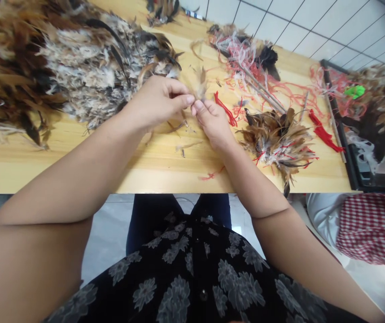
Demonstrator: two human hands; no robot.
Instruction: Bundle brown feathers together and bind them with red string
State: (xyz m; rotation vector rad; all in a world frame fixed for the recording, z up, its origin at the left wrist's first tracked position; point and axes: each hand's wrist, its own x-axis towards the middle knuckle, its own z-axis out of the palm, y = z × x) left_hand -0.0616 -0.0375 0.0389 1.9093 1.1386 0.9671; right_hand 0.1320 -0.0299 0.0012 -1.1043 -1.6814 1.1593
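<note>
My left hand and my right hand meet over the wooden table, fingertips almost touching. Both are closed in a pinch. Between them a small brownish feather sticks up from the fingertips, somewhat blurred; which hand bears more of it is hard to see. Just right of my right hand lies a bundle of red thread. A heap of brown feathers tied with red threads rests beside my right wrist. Beyond my left forearm spreads a big pile of grey and white fluffy feathers.
Long brown feathers cover the table's far left. Pink and white strings with thin sticks lie at the back. More red thread is near a black-framed tray at right. A co-worker's checked sleeve shows at lower right.
</note>
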